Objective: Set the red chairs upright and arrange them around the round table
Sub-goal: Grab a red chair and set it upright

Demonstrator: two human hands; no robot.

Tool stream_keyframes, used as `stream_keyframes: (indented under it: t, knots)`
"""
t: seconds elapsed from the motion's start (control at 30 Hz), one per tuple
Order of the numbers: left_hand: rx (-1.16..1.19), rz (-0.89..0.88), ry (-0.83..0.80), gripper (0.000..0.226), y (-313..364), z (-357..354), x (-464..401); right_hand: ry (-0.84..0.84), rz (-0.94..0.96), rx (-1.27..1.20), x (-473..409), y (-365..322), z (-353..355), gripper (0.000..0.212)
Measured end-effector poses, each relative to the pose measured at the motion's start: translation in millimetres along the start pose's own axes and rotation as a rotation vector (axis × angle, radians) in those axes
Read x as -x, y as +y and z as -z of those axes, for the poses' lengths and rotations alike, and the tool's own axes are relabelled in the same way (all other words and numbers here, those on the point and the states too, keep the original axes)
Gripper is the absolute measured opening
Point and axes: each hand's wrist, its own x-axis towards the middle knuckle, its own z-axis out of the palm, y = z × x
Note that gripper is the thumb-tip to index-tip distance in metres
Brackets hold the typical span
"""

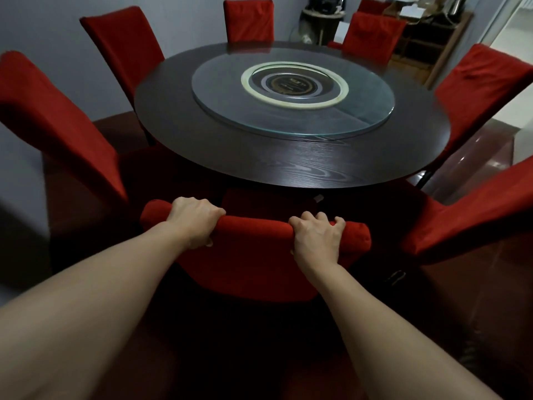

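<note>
Both hands (pixel 256 226) around the near red chair's (pixel 253 267) top, at the round table (pixel 288 166)

The room is dim, with daylight entering at the far right. Wide-angle distortion bends the edges. Soft glare lies on the glass turntable (pixel 292 93), slightly blurred.

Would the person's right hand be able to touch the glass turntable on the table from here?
Probably not without leaning in: the right hand grips the near chair, which stands between person and table, and the glass turntable sits well past the table's near edge.
</note>
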Motion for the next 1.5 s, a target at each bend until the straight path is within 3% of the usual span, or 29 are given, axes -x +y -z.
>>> stream_keyframes:
  t: [0.47,0.7,0.9,1.03,1.3,1.5]
  knots:
    - [-0.054,0.091,0.100,0.039,-5.5,-10.4,5.2,-0.038,0.102,0.030,-11.2,-8.1,-0.9,0.043]
    - [0.022,0.104,0.137,0.044,-0.5,-14.9,15.2,-0.010,0.035,0.104,-2.6,-12.7,-1.6,0.054]
    - [0.066,0.032,0.064,0.066,5.4,-13.8,24.6,-0.142,0.049,0.073,14.0,-3.7,10.5,0.089]
    - [0.086,-0.026,0.078,0.087,10.6,-3.8,35.3,-0.165,0.049,-0.026,36.2,4.9,29.5,0.098]
    - [0.186,-0.140,0.136,0.094,93.4,48.6,64.4,-0.167,-0.025,-0.078,95.1,70.6,70.5,0.101]
    - [0.173,-0.131,0.151,0.089,164.7,83.8,68.9,-0.148,-0.034,-0.123,117.8,137.3,83.8,0.098]
